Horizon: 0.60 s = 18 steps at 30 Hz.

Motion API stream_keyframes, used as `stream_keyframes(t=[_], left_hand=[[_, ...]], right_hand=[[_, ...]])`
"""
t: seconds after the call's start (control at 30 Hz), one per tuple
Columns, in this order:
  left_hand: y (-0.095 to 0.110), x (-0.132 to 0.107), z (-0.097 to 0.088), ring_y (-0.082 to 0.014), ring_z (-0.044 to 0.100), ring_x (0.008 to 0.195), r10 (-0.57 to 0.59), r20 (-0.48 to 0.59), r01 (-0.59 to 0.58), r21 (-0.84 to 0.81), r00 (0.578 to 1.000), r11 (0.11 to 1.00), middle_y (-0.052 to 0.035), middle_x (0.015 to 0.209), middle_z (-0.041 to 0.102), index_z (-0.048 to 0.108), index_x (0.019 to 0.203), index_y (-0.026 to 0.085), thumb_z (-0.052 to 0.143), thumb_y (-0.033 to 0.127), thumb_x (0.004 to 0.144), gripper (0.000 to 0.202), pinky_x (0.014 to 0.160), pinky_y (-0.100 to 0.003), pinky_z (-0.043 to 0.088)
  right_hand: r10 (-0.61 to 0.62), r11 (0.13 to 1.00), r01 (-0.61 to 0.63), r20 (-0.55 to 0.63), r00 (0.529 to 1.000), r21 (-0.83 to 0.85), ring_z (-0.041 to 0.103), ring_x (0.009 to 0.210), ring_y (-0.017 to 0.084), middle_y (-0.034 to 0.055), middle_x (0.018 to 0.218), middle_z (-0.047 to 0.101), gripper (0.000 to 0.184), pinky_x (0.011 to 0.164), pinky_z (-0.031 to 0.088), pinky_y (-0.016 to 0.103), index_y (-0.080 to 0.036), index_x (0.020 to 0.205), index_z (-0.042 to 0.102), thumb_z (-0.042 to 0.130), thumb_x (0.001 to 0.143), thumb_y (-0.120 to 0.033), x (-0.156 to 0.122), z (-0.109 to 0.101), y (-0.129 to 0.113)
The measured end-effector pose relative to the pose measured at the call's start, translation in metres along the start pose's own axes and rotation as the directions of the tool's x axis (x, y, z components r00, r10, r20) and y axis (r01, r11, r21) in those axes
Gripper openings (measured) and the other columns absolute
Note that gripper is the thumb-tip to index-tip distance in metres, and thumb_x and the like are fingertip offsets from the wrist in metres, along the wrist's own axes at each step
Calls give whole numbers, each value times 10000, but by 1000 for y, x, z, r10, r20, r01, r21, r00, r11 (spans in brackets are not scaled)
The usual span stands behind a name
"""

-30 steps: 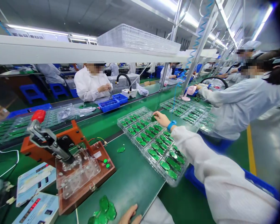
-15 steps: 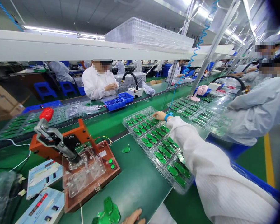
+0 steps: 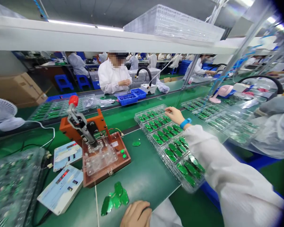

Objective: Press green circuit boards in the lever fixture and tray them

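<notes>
Tray [image 3: 190,189] of green circuit boards [image 3: 170,152], lying on the bench [image 3: 153,176] with its near corner projecting past the bench's front edge. The right hand [image 3: 174,115], wearing a blue wrist strap [image 3: 186,122], is at the tray's far right corner, fingers bent and thumb close to the forefinger; whether a board is pinched there cannot be told. Boards in the far compartments lie just beside and below these fingertips. The right sleeve [image 3: 223,168] crosses the tray's right edge and hides part of its contents. The left hand [image 3: 136,214] is palm down at the bench's front edge, fingers loosely curled; its underside is hidden, so its grasp cannot be told. Just beyond it lies a pile of loose boards [image 3: 118,190], between that hand and the clamp fixture [image 3: 101,157], which has a red handle [image 3: 73,101]. A single board [image 3: 136,143] lies between fixture and tray. Two meter boxes [image 3: 61,189] sit left of the fixture; stacked trays [image 3: 14,186] occupy the left side
</notes>
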<state>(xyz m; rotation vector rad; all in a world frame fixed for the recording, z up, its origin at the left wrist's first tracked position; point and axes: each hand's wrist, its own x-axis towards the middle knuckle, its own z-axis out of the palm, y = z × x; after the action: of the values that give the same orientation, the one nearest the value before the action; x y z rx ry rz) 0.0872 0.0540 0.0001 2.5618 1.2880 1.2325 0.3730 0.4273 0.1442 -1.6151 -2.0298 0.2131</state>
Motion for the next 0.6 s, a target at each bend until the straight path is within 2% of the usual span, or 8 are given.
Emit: stream_keyframes(t=[0.1, 0.17, 0.27, 0.33, 0.37, 0.4, 0.47, 0.6], left_hand=[[9, 5, -13, -193, 704, 876, -32, 99, 45, -132, 995, 990, -57, 958, 747, 659, 1012, 194, 428, 156, 1002, 234, 768, -298, 558], [15, 7, -23, -184, 689, 870, -94, 159, 130, -232, 983, 964, -45, 975, 745, 653, 1026, 206, 426, 190, 1011, 228, 769, -304, 539], [18, 5, -42, -152, 684, 810, -121, 208, 187, -338, 971, 922, 0, 957, 755, 648, 983, 219, 458, 240, 1022, 195, 735, -289, 508], [11, 2, -63, -139, 688, 807, -140, 243, 224, -363, 960, 904, 17, 929, 757, 653, 942, 217, 518, 246, 1012, 155, 752, -275, 504], [4, 0, -75, -134, 688, 810, -173, 256, 261, -363, 951, 895, 19, 914, 755, 659, 927, 216, 548, 235, 1002, 136, 765, -267, 505], [-4, -2, -89, -132, 688, 824, -220, 263, 306, -353, 939, 884, 16, 912, 753, 669, 920, 216, 575, 223, 993, 119, 782, -260, 508], [-24, -7, -115, -147, 685, 906, -324, 270, 400, -303, 906, 865, -7, 976, 751, 698, 940, 222, 620, 221, 976, 85, 843, -271, 520], [-65, -17, -146, -254, 605, 1227, -429, 355, 506, -159, 831, 848, -53, 1244, 719, 742, 1025, 249, 728, 273, 911, 117, 1062, -432, 482]], right_hand=[[-154, 983, 142, 92, 984, 120, 684, 980, 214, 76, 1076, 719, 210, 889, 577, 384, -181, 1114, 687, 580, 980, -302, -52, -1, -47], [-284, 945, 243, 181, 942, 218, 685, 993, 212, 49, 1097, 727, 204, 861, 580, 357, -231, 1102, 701, 604, 962, -342, -99, 4, -79], [-533, 825, 402, 314, 786, 397, 668, 1068, 214, 42, 1125, 724, 197, 959, 553, 376, -254, 1110, 695, 579, 989, -360, -171, 19, -120], [-615, 773, 412, 410, 673, 482, 661, 1091, 207, 33, 1143, 724, 175, 976, 547, 364, -262, 1119, 688, 579, 1002, -333, -209, 34, -139], [-628, 764, 396, 444, 640, 509, 658, 1101, 205, 30, 1153, 724, 169, 981, 546, 359, -261, 1123, 686, 581, 1005, -320, -223, 44, -147], [-629, 762, 374, 467, 622, 528, 654, 1114, 205, 32, 1166, 723, 168, 987, 546, 358, -256, 1128, 684, 583, 1006, -311, -234, 54, -154], [-609, 769, 324, 477, 634, 551, 638, 1157, 211, 45, 1209, 715, 182, 1022, 535, 374, -243, 1149, 681, 588, 1006, -304, -246, 75, -166], [-572, 784, 283, 465, 676, 553, 584, 1260, 248, 67, 1324, 674, 231, 1093, 497, 436, -227, 1170, 685, 682, 945, -279, -248, 107, -183]])
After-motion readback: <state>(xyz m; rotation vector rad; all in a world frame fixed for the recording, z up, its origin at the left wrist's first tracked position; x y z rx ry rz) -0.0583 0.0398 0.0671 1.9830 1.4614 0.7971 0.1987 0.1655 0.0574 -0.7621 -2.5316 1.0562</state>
